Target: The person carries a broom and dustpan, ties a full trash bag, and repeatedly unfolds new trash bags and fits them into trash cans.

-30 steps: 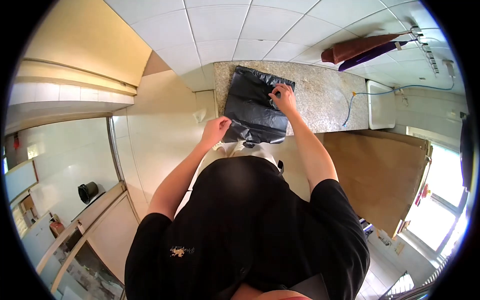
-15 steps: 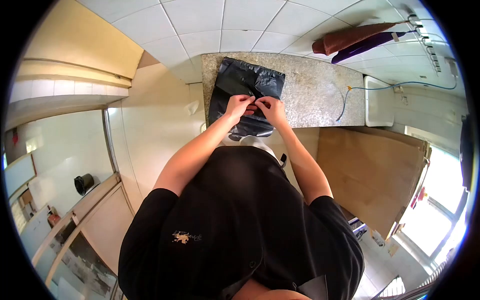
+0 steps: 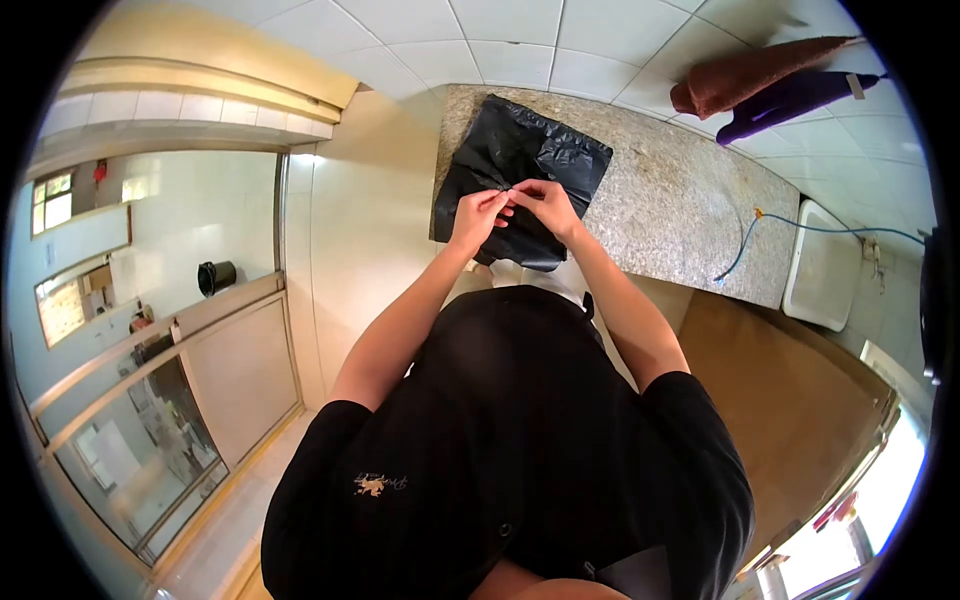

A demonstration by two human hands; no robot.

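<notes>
A black plastic bag lies crumpled on the speckled stone counter, its lower part hanging over the front edge. My left hand and my right hand meet above the middle of the bag, fingertips together. Both hands pinch a small gathered bit of the black plastic between thumb and fingers. The exact bit held is partly hidden by the fingertips.
At the counter's right end is a white sink, with a blue hose near it. Brown and purple cloths hang on the tiled wall. A large brown board stands below right. Left are glazed door panels.
My hands came together over the bag from apart, and both now pinch its plastic. The head view has turned, so the counter and sink appear tilted.
</notes>
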